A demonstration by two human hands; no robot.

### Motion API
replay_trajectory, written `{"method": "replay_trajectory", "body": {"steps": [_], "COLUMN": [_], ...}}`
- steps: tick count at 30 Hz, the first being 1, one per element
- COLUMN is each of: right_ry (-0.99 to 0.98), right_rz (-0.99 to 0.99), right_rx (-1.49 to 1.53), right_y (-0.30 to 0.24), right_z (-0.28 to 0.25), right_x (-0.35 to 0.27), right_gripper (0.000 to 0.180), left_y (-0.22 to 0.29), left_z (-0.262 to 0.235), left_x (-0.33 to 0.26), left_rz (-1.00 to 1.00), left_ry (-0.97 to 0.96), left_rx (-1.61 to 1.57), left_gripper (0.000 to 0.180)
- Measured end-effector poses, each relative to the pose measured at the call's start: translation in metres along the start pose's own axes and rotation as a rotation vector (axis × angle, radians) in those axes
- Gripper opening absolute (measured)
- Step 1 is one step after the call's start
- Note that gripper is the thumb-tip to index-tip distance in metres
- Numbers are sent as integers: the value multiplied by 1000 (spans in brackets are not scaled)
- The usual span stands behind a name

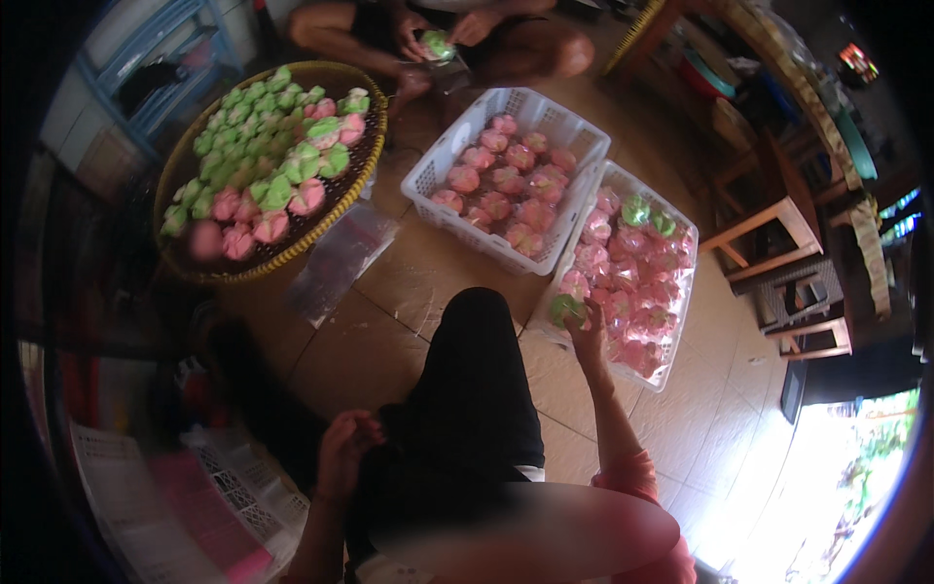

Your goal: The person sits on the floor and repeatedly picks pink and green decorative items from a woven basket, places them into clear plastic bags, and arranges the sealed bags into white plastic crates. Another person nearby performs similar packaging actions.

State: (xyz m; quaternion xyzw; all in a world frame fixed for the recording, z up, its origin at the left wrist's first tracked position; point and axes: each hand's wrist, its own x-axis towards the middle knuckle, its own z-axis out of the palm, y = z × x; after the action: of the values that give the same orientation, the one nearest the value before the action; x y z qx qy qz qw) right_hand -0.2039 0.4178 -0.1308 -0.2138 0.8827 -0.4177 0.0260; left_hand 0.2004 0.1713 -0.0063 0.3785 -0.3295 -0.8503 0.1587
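Observation:
My right hand (587,331) pinches a green steamed cupcake (566,310) at the near left corner of a white plastic crate (664,382). Inside this crate lie rows of pink cupcakes (630,263) in clear wrap, with a few green cupcakes (636,210) near its far end. My left hand (352,438) hovers beside my dark-clothed leg, its fingers loosely curled and nothing visible in them. A second white crate (428,195), left of the first and touching it, holds more wrapped pink cupcakes (506,180).
A round woven tray (275,261) with green and pink cupcakes stands at the far left. Clear plastic bags (342,258) lie on the tiled floor (389,302). Opposite me, another person's hands (472,27) hold a green cupcake. Wooden stools (778,219) stand at right.

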Motion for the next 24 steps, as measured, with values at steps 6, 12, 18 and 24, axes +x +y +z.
{"method": "replay_trajectory", "body": {"steps": [6, 12, 18, 24], "right_ry": [115, 163, -423, -460], "right_rz": [125, -459, -401, -294], "right_rx": [50, -126, -190, 20], "right_y": [-20, -135, -204, -201], "right_z": [-8, 68, 212, 220], "right_x": [10, 45, 41, 0], "right_gripper": [49, 28, 17, 15], "left_y": [-4, 1, 5, -10], "left_z": [-18, -72, -144, -176], "left_x": [-10, 4, 6, 10], "left_rz": [-84, -12, 123, 211], "left_ry": [25, 181, 160, -8], "left_rx": [50, 71, -159, -426], "left_gripper": [31, 31, 34, 43]}}
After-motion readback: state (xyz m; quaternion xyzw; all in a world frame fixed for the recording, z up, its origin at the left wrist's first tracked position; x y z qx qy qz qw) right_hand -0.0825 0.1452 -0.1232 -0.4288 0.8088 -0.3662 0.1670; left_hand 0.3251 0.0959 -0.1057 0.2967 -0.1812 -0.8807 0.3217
